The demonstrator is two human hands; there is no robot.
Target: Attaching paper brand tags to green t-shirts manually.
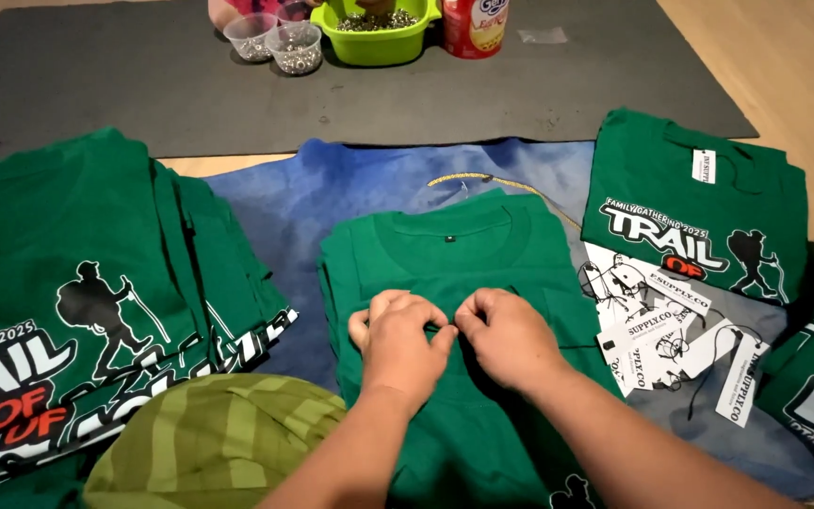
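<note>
Beneath my fingertips lies the folded green shirt (463, 283), its collar just beyond them, as my left hand (398, 341) and right hand (511, 339) pinch its fabric together at the middle.

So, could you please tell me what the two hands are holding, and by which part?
Both the left hand and right hand pinch the fabric of the folded green cotton T-shirt at mid-chest, below its collar.
</note>
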